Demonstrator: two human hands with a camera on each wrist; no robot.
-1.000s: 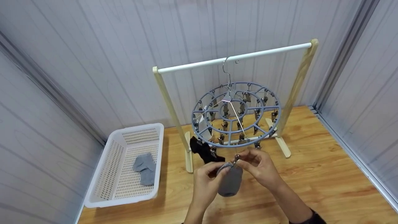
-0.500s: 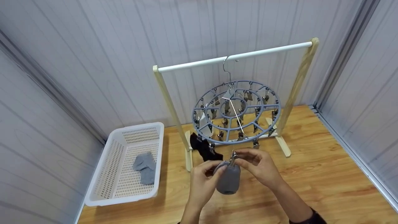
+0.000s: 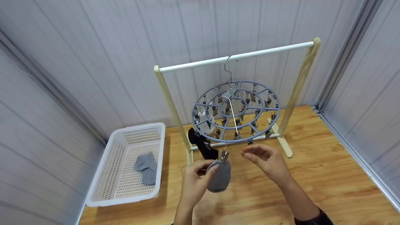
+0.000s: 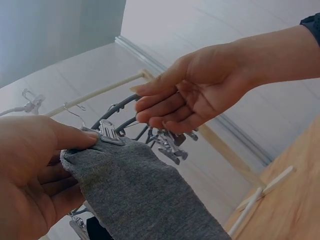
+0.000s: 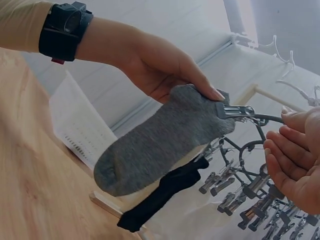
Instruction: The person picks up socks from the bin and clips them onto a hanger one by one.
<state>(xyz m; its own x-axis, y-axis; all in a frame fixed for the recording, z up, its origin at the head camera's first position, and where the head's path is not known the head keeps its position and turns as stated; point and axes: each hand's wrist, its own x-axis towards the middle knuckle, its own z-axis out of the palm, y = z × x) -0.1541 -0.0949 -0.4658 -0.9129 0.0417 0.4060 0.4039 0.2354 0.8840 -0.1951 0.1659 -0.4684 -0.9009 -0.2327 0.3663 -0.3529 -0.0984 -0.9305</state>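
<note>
A grey sock (image 5: pixel 160 137) hangs by its cuff from a metal clip (image 5: pixel 236 111) on the round blue-grey drying hanger (image 3: pixel 231 141). My left hand (image 3: pixel 195 178) pinches the cuff beside that clip, thumb on top, as the left wrist view shows. Off to the right of the clip, my right hand (image 3: pixel 267 161) is apart from sock and clip, its fingers loosely bent around nothing. A black sock (image 3: pixel 203 143) hangs from the hanger's left front edge, just behind my left hand.
The hanger's hook sits on the white rail (image 3: pixel 200 64) of a wooden stand (image 3: pixel 301 84). At left, a white perforated basket (image 3: pixel 107 150) holds more grey sock fabric (image 3: pixel 146 168). Several unused clips (image 3: pixel 268 101) dangle from the rings. Pale panel walls enclose the wooden surface (image 3: pixel 328 162).
My right hand has let go of the clip and drawn away to the right. The left hand, grey sock and clip have shifted left, and the hanger has turned slightly.
</note>
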